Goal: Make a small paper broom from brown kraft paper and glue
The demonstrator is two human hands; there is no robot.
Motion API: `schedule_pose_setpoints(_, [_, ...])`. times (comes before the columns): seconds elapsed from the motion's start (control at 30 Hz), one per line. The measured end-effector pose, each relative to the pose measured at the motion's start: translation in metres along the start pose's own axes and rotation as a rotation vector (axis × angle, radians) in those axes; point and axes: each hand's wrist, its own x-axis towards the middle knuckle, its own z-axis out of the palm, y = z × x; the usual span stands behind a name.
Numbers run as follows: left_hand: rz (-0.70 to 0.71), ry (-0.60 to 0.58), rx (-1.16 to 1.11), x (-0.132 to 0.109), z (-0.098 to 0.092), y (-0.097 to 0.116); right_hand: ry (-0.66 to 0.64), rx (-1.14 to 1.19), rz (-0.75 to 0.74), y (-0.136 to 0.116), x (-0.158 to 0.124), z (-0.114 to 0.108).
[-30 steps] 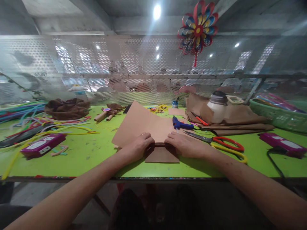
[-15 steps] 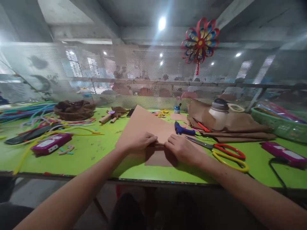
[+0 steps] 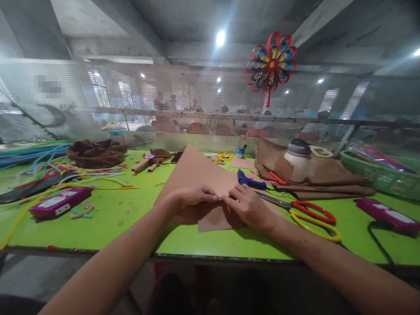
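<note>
A large sheet of brown craft paper (image 3: 188,173) lies on the table with one corner pointing away from me. My left hand (image 3: 193,202) is closed in a pinch at the paper's near side, its thumb tip almost meeting the other hand. Beside it, my right hand (image 3: 251,205) also pinches there with curled fingers. What sits between the fingertips is small, seemingly a rolled or folded paper edge. A smaller brown piece (image 3: 215,221) shows under my hands. Right of my right hand lie scissors (image 3: 315,214) with red and yellow handles. Behind it is a blue glue gun (image 3: 251,180).
A white jar (image 3: 297,162) with a dark lid stands among folded brown material (image 3: 328,183). A green basket (image 3: 377,175) is at far right. Purple power strips (image 3: 61,203) flank me. Colourful pipe cleaners (image 3: 36,153) and a dark brown bundle (image 3: 96,153) lie left. A mesh screen (image 3: 183,96) closes the back.
My fingertips have come together at the paper's near edge, and my left hand has turned and shifted slightly right. The view has moved a little; the tools lie where they were.
</note>
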Motion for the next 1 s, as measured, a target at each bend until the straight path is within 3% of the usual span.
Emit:
schedule_pose_setpoints(0.1, [0.011, 0.048, -0.044, -0.002, 0.003, -0.004, 0.059, 0.237, 0.082, 0.004, -0.001, 0.003])
schedule_pose_setpoints(0.2, [0.026, 0.067, 0.032, -0.005, 0.002, -0.001, 0.140, 0.580, 0.309, 0.010, 0.000, 0.003])
schedule_pose_setpoints(0.33, [0.070, 0.078, 0.166, -0.005, 0.004, 0.008, -0.010, 0.990, 0.618, 0.014, 0.003, -0.004])
schedule_pose_setpoints(0.43, [0.123, 0.066, 0.176, -0.004, 0.007, 0.014, -0.095, 1.166, 0.686, 0.014, 0.003, -0.008])
schedule_pose_setpoints(0.53, [0.147, 0.083, 0.182, -0.003, 0.009, 0.016, -0.064, 1.268, 0.766, 0.014, 0.002, -0.007])
schedule_pose_setpoints(0.77, [0.135, 0.170, 0.185, -0.004, 0.016, 0.019, 0.077, 1.318, 0.768, 0.016, 0.001, 0.002])
schedule_pose_setpoints(1.0, [0.119, 0.180, 0.217, -0.005, 0.017, 0.018, 0.100, 1.278, 0.678, 0.012, 0.000, -0.004])
